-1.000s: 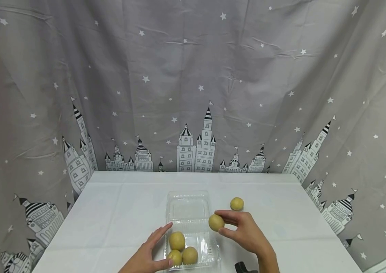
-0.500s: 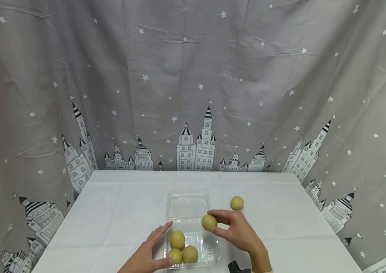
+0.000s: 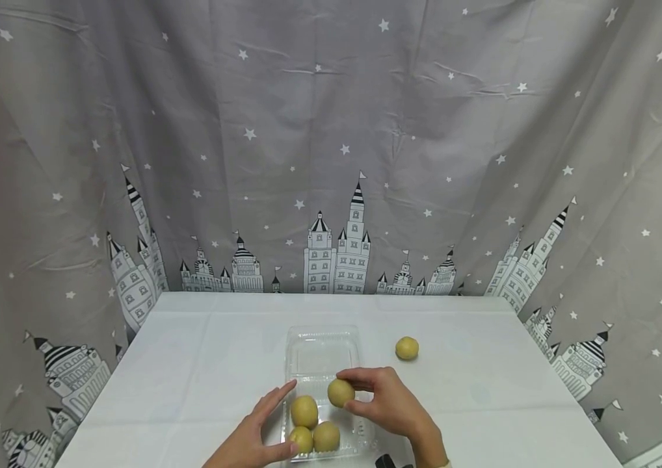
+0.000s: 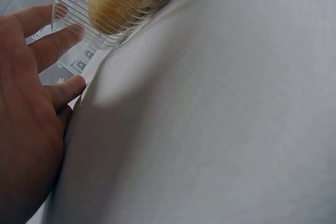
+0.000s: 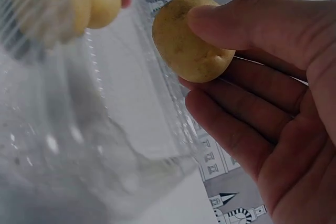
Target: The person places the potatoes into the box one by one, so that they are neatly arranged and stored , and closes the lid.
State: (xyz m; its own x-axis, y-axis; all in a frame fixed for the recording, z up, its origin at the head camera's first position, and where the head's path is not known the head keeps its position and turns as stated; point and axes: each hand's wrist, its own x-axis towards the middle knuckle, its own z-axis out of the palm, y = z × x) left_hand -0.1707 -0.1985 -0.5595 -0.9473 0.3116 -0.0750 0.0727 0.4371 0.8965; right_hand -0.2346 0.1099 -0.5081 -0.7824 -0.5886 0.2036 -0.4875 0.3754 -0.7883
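My right hand (image 3: 388,404) pinches a small round potato (image 5: 190,39) between thumb and fingers, over the back right part of a clear plastic clamshell box (image 3: 350,443). Inside the box, on its left side, sit three more potatoes; one potato (image 3: 326,436) lies at the front, beside another potato (image 3: 304,411) set further back. Fingers extended, my left hand (image 3: 253,432) rests along the box's left side, its thumb tip at the front left potato (image 3: 302,439). The left wrist view shows those fingers (image 4: 56,45) against the ribbed plastic wall.
Another potato (image 3: 407,348) lies on the white tabletop (image 3: 220,364), right of the box. The box's lid (image 3: 322,351) is folded back away from me. A grey curtain (image 3: 331,130) with stars and castles hangs behind and around the table.
My right hand has carried its potato leftward, from beside the box's right edge to over its tray. The left hand and the potatoes in the box have stayed in place.
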